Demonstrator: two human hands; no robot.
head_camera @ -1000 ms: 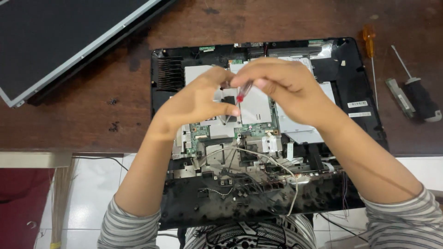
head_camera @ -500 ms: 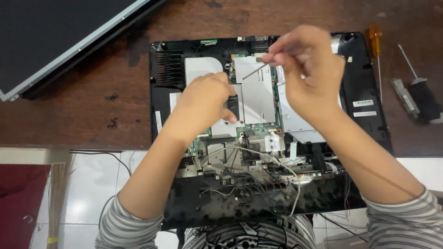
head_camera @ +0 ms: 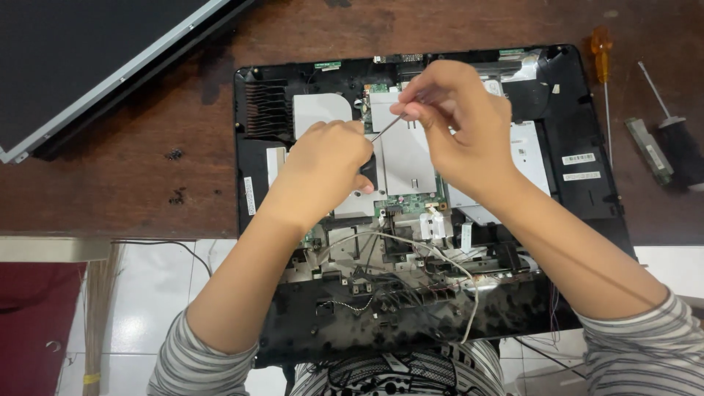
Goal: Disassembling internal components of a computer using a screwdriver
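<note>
Far left of the hands, a flat dark panel with a pale metal edge lies askew on the brown wooden table. Right of the hands, an orange-handled screwdriver lies on the table; further right lie a black-handled screwdriver and a small grey bar just beside it. Below left of the hands are white floor tiles, a red mat and broom bristles.

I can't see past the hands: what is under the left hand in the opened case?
The left hand rests on silver shielding plates inside the black case, gripping something black. Green circuit board shows just below. What lies directly beneath the palm is covered.
</note>
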